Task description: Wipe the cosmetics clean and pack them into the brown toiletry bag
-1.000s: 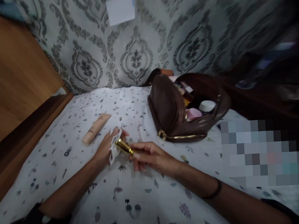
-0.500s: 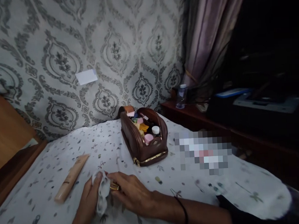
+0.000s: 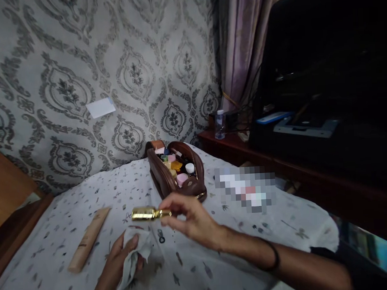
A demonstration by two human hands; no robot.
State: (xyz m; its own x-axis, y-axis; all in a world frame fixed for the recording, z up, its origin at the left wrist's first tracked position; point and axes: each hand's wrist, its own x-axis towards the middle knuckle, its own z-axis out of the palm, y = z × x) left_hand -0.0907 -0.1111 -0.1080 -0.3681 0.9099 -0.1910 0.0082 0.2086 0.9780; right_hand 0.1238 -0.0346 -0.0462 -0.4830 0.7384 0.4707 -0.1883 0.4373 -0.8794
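My right hand pinches a small shiny gold bottle by its narrow end, holding it sideways above the patterned sheet. Just below and left of it, my left hand is closed on a crumpled white cloth. A beige tube lies on the sheet left of my left hand. Beyond my right hand stands a brown bag, unzipped, with several jars inside, among them a pink-lidded jar and a white-capped one.
The patterned sheet spreads under everything. A blurred-out item lies right of the bag. A clear bottle stands on a dark red ledge near a large dark screen. At far left is a wooden panel.
My right hand has moved up and away from the cloth, bringing the gold bottle into full view. My left hand still grips the cloth. The camera view has shifted right.
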